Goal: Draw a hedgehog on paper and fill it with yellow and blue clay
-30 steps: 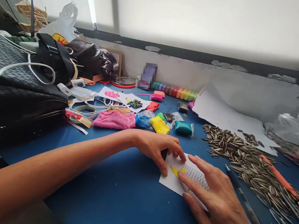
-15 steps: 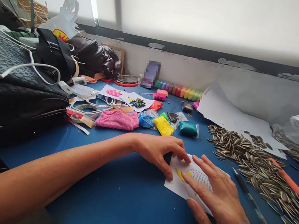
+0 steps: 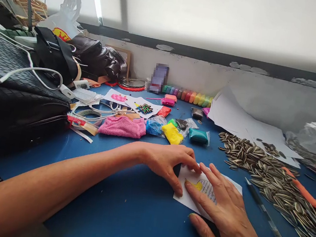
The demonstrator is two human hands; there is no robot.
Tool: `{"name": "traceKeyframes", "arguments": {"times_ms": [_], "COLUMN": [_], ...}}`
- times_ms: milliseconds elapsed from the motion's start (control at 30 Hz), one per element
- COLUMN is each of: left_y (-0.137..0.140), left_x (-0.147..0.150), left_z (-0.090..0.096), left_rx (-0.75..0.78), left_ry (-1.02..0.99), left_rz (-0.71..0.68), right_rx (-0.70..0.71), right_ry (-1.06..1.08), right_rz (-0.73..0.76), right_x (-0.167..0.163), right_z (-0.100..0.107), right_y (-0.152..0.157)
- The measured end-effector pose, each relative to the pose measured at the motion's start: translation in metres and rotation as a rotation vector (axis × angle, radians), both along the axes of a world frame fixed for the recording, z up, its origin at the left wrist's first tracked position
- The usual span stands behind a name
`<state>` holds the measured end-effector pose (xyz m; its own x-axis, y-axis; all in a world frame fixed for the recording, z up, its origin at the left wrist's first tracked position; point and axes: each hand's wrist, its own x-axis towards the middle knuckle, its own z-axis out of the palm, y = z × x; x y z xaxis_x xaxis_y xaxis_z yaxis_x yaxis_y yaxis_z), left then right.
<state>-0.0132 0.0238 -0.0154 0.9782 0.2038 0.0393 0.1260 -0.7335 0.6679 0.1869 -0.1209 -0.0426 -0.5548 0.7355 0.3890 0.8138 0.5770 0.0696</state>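
Observation:
A small white paper card (image 3: 186, 204) lies on the blue table, with a rounded drawing full of small marks and a patch of yellow clay (image 3: 199, 185) at its left end. My left hand (image 3: 167, 160) rests at the card's left side, thumb and fingertips on its edge, fingers apart. Over the card lies my right hand (image 3: 222, 208), fingers stretched out, the index fingertip at the tip of the yellow clay. Its thumb is off the card's near edge. Part of the drawing is hidden under the right hand.
A pen (image 3: 273, 227) and a heap of striped sunflower seeds (image 3: 257, 162) lie to the right. Beyond the card are yellow clay in a packet (image 3: 172, 133), a teal clay packet (image 3: 199, 136) and a pink cloth (image 3: 123, 126). A black bag (image 3: 16, 111) stands left.
My right hand has slid left across the card, its index finger moving along the yellow clay toward its left tip. My left hand stays at the card's edge.

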Motion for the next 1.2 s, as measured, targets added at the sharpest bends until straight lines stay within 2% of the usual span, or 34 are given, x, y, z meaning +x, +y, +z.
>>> {"name": "traceKeyframes", "arguments": {"times_ms": [233, 467, 733, 967, 1200], "left_y": [-0.001, 0.000, -0.001, -0.002, -0.005], "left_x": [0.000, 0.001, 0.000, -0.001, -0.001], "left_z": [0.002, 0.001, 0.003, 0.002, 0.002], "left_rx": [-0.001, 0.011, -0.015, -0.012, 0.050], "left_ry": [0.035, 0.029, 0.051, 0.057, 0.052], "left_rz": [0.014, 0.004, 0.018, 0.007, 0.026], "right_rx": [0.000, -0.014, 0.006, 0.030, 0.059], "right_ry": [0.028, -0.037, 0.163, 0.033, -0.042], "right_rz": [-0.013, -0.013, -0.078, -0.029, -0.047], "right_x": [0.001, -0.001, 0.007, 0.012, 0.008], "right_z": [0.002, -0.001, 0.008, 0.005, 0.004], "right_y": [-0.001, 0.000, -0.006, -0.008, -0.005]}}
